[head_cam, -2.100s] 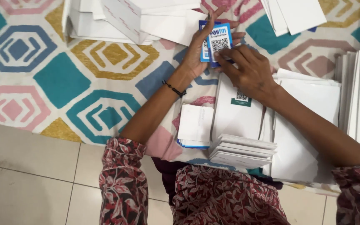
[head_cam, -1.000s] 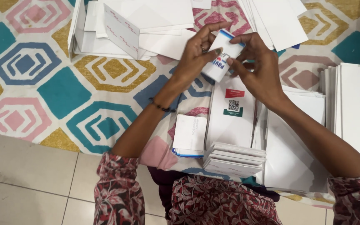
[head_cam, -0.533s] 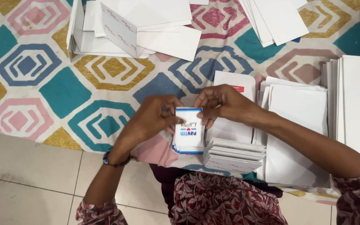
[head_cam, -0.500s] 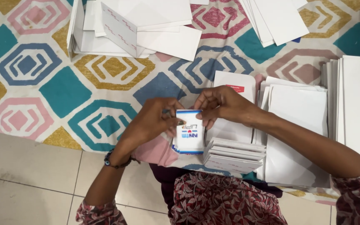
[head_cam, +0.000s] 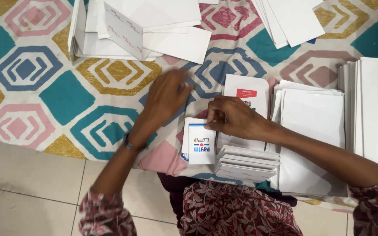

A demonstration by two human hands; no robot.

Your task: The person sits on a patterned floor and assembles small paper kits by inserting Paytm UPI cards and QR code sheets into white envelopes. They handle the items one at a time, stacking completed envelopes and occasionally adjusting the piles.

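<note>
Right hand on card stack, left hand hovering over the mat.

Right hand has fingertips pinching the top edge of the white card, which lies on a small card pile near the patterned mat's front edge. Left hand is blurred, fingers loosely spread, holding nothing, above the mat just left of the pile. Stacked white folded boards sit right of the card; a code-printed sheet lies behind the right hand.
</note>
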